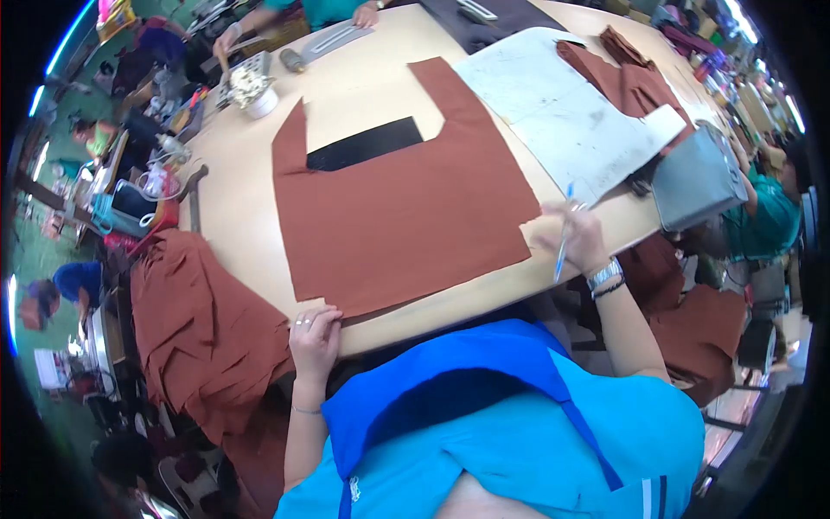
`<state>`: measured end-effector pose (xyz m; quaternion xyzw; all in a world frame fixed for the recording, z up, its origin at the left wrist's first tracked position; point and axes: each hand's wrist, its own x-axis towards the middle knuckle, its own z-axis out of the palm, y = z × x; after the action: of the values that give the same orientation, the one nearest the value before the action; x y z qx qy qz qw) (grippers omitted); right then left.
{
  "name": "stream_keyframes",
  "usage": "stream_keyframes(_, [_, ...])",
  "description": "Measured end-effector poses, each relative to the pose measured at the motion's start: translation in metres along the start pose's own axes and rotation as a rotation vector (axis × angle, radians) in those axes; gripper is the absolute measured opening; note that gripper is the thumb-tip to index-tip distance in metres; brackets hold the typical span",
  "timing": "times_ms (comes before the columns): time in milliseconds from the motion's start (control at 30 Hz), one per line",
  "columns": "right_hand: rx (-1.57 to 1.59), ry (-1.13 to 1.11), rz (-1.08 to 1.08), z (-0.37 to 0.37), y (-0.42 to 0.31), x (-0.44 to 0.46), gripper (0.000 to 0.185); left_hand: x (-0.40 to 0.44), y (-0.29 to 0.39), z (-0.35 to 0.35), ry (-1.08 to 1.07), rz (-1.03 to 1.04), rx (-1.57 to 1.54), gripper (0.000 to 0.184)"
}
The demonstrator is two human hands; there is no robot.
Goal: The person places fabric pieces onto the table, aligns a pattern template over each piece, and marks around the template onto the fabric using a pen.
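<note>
A flat rust-brown fabric piece [398, 221] with two upward straps lies on the pale table [372, 82]. A black piece [367, 147] shows between the straps. My left hand [316, 337] is at the fabric's lower left corner, by the table's front edge, fingers closed on that corner. Close to the fabric's right edge is my right hand [577, 238], its fingers wrapped round a blue and white pen [564, 238]. A large white pattern sheet [571, 117] with pencil marks lies to the right of the fabric.
Crumpled brown cloth [194, 329] hangs at the left; more brown cloth [627, 82] lies back right. A grey box-like object [699, 177] sits at the right edge. A white cup [258, 102] stands back left. Across the table, a co-worker's hands [365, 15] show near a grey template [337, 39].
</note>
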<state>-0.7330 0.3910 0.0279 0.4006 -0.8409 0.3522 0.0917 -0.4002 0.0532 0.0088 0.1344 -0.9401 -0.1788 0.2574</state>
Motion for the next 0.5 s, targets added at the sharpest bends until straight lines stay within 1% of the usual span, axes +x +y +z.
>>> stream_keyframes(67, [-0.135, 0.303, 0.165, -0.001, 0.043, 0.005, 0.04, -0.003, 0.001, 0.002, 0.009, 0.002, -0.016, 0.015])
stream_keyframes(133, [0.238, 0.562, 0.37, 0.0, 0.114, 0.007, 0.063, -0.003, -0.001, 0.004, 0.028, -0.001, -0.028, 0.015])
stream_keyframes(233, [0.488, 0.834, 0.677, -0.016, 0.126, 0.021, 0.081, 0.0, 0.004, 0.002, 0.046, 0.003, -0.024, 0.014])
stream_keyframes(333, [0.973, 0.743, 0.951, -0.036, 0.121, 0.027, 0.08, -0.002, 0.005, -0.001, 0.016, 0.021, 0.012, 0.019])
stream_keyframes(400, [0.917, 0.765, 1.047, -0.043, 0.125, 0.036, 0.059, -0.002, 0.006, 0.0, 0.024, 0.01, 0.013, 0.02])
stream_keyframes(467, [1.018, 0.742, 1.039, -0.053, 0.126, 0.047, 0.043, -0.002, 0.005, 0.0, 0.033, 0.008, 0.013, 0.021])
stream_keyframes(500, [0.982, 0.763, 1.043, -0.054, 0.125, 0.056, 0.026, -0.002, 0.005, 0.0, 0.038, 0.012, 0.01, 0.021])
